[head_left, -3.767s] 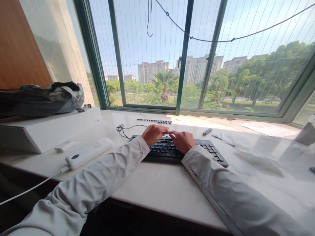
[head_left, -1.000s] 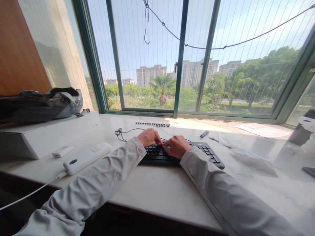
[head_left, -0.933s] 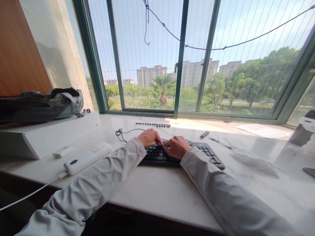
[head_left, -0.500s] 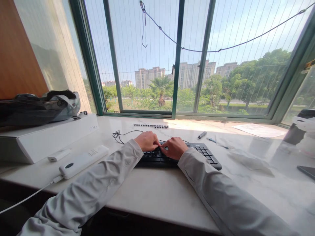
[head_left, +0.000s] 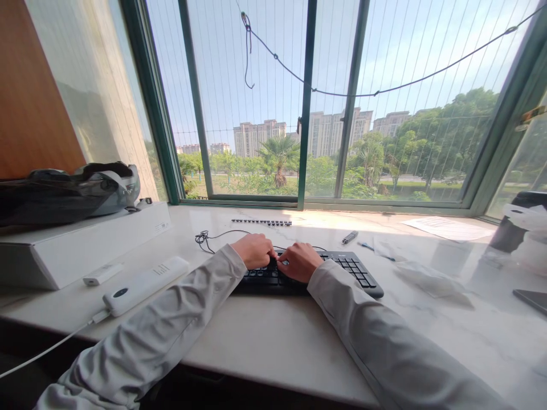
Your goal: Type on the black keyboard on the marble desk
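The pale marble window ledge [head_left: 273, 336] carries everything. Near the middle of its front edge lies the flat black computer keyboard [head_left: 307, 273]. The left hand [head_left: 254, 250] and the right hand [head_left: 299, 262] rest on its left half, fingers curled down close together and touching the keys. Whether they pinch something small cannot be told. To work well here, the fingertips should press gently and stay low, so no key slips or flies off. Further back, towards the window edge, lies a thin black strip of small keys [head_left: 261, 222], beside a tangled black cable [head_left: 205, 239]
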